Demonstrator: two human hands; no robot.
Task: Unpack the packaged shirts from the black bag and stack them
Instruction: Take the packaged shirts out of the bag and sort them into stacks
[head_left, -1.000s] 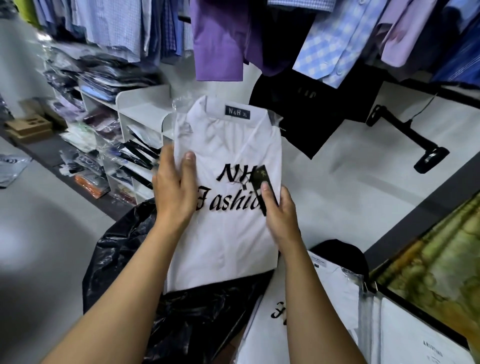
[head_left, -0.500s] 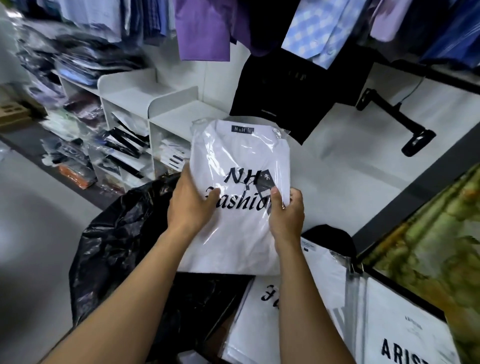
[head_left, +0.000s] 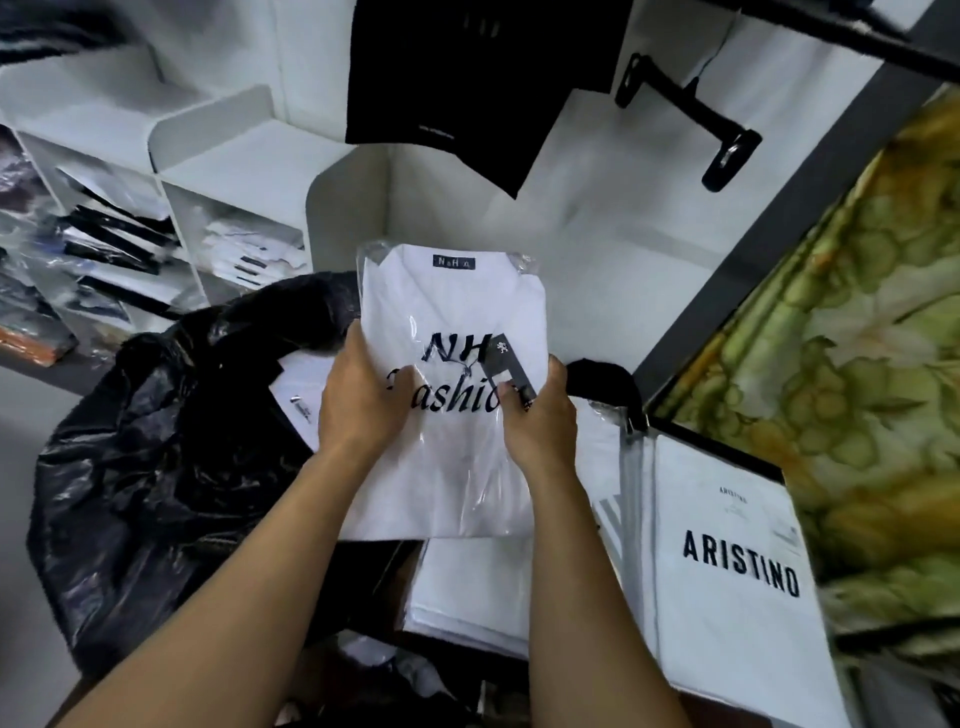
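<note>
The left hand and, just to the right of it, the right hand are bare. The left forearm and right forearm are slim and uncovered along all their visible length.

The packaged shirt is white matt cloth under clear, glossy plastic film that wrinkles and catches the light, with a small, smooth black tag on its front that looks like card. The black bag is thin, crinkled plastic with a shiny surface. The shelf unit looks smooth, matt white, and the hanging black garment is dull cloth.
</note>
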